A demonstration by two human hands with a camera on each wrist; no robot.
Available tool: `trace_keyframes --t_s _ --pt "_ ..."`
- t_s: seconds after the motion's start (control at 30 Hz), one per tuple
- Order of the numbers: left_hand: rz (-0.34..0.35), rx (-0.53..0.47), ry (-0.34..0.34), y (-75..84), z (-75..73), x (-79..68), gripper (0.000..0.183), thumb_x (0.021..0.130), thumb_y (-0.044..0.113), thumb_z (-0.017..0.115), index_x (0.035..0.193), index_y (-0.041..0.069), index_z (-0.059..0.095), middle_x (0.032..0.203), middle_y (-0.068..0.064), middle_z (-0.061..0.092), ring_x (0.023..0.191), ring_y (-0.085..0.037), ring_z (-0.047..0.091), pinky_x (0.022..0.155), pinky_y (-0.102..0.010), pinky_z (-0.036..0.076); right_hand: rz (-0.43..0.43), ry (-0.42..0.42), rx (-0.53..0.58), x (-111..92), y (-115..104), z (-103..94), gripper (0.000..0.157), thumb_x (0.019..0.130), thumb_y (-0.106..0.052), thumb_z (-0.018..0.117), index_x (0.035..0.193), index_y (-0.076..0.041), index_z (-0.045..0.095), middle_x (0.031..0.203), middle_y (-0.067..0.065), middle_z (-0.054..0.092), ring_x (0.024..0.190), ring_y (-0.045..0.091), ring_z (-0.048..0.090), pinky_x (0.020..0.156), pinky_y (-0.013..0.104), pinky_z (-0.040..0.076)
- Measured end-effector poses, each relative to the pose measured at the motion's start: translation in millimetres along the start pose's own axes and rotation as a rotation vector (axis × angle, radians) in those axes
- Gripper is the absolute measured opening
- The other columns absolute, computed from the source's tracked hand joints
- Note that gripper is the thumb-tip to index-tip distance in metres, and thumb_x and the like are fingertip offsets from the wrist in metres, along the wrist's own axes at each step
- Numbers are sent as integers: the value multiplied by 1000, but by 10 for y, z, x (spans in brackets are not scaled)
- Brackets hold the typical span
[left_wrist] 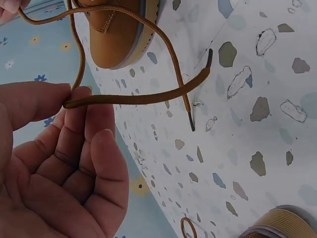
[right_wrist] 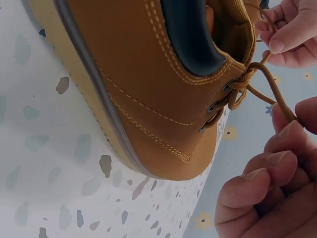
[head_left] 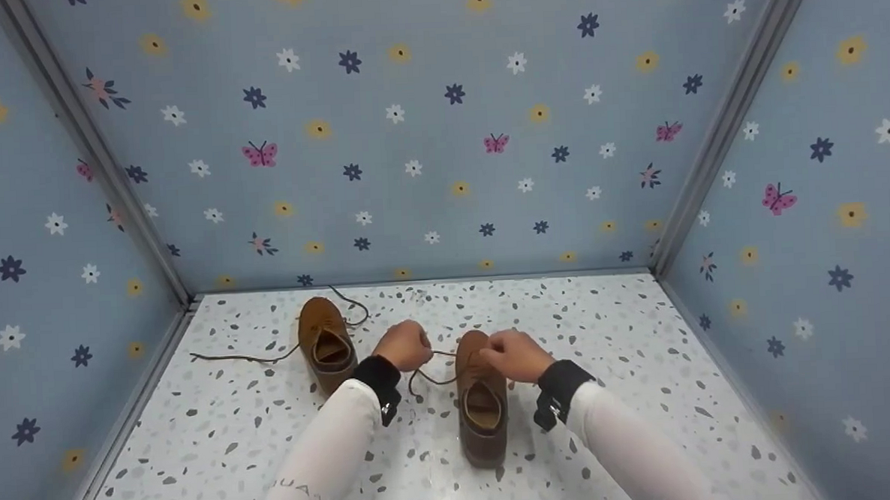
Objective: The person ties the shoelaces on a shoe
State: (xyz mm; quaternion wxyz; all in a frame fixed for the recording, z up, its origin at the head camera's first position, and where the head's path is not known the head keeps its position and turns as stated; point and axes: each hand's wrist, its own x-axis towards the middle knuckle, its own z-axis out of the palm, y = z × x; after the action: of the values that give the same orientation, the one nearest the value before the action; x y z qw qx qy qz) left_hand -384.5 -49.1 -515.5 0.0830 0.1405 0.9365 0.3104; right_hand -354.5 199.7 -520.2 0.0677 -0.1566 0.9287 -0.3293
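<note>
A brown lace-up shoe (head_left: 485,447) stands upright on the speckled surface, toe pointing away, between my two hands. My left hand (head_left: 406,346), on its left side, pinches a brown shoelace (left_wrist: 138,99) between thumb and index finger. The dark-tipped lace end hangs free past those fingers. Over the shoe's front, my right hand (head_left: 521,356) pinches another stretch of lace (right_wrist: 274,87) that curves up from the eyelets. At the top eyelets the laces cross in a small knot (right_wrist: 238,89). The second brown shoe (head_left: 318,313) stands further left, untouched, its laces spread loose on both sides.
The white speckled surface (head_left: 603,438) is bounded by blue flowered panels at the back (head_left: 425,146), left (head_left: 39,238) and right (head_left: 813,249). Grey metal edging (head_left: 127,196) runs along the corners. Black bands (head_left: 564,387) sit on both wrists.
</note>
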Motion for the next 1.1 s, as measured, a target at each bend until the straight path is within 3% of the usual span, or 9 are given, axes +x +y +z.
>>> trace_keyframes --t_s 0.3,0.5,0.63,0.8,0.9,1.1 --pt "26 -34 20 110 -84 -123 25 87 7 71 62 9 71 55 6 59 54 -12 52 58 -27 42 22 55 -11 -11 14 -37 45 100 -18 58 59 -20 43 54 -7 40 51 10 39 54 26 33" --pt "37 -92 -29 202 -148 -177 21 88 10 71 68 7 77 63 0 72 57 -11 62 58 -24 46 30 58 -20 -3 26 -47 45 100 -18 60 58 -21 44 55 -8 44 52 10 42 53 25 36" --pt "29 -131 -65 241 -169 -203 23 90 11 71 68 6 77 63 -1 73 61 -19 70 55 -24 49 24 59 -20 9 32 -47 39 98 -15 61 61 -18 51 59 -7 48 54 9 45 56 25 38" --pt "24 -198 -114 264 -179 -232 22 92 13 71 72 6 79 63 -1 74 61 -15 73 58 -25 57 5 73 -19 -2 28 -50 22 98 -11 61 80 -11 73 74 -3 65 65 9 53 65 28 47" --pt "34 -247 -139 272 -183 -248 21 92 14 71 76 5 81 66 -3 76 58 -7 70 60 -25 59 4 80 -28 -17 23 -52 18 98 -11 61 93 -10 79 87 1 74 72 9 59 73 31 53" --pt "24 -337 -183 294 -175 -288 18 93 13 72 82 2 81 69 -6 76 57 -7 69 60 -24 60 2 85 -38 -26 20 -56 17 97 -12 63 91 -10 78 87 3 75 72 10 60 72 32 54"
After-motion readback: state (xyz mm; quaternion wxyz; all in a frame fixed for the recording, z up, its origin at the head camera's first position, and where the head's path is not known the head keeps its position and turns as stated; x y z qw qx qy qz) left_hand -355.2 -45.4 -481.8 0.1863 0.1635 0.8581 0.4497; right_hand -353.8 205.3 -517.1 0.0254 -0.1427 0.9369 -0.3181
